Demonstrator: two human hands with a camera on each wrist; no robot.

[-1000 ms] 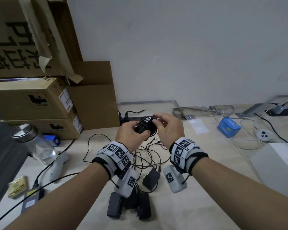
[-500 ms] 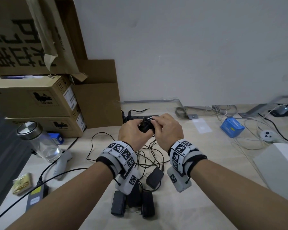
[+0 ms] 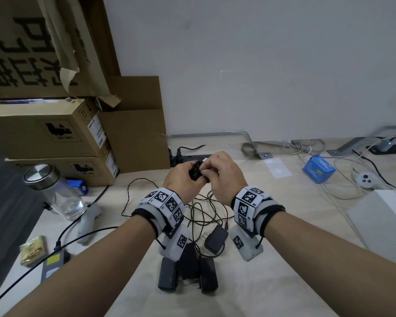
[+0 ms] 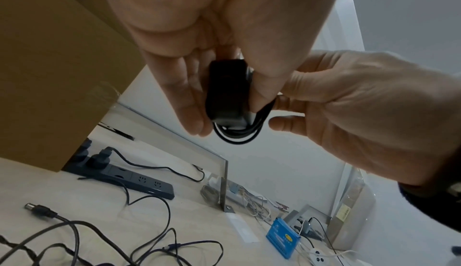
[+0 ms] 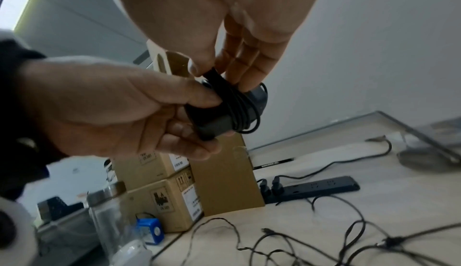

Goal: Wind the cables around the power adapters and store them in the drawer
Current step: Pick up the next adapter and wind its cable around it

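Adapters first: three black power bricks sit side by side at the near edge of the desk, a fourth brick just beyond them among loose black cables. Above that tangle, the left hand grips a small black adapter with cable coils wrapped round it, while the right hand pinches the cable against its side. Farther back lies a dark power strip beside stacked cardboard boxes.

Five power adapters (one held), three cardboard boxes.
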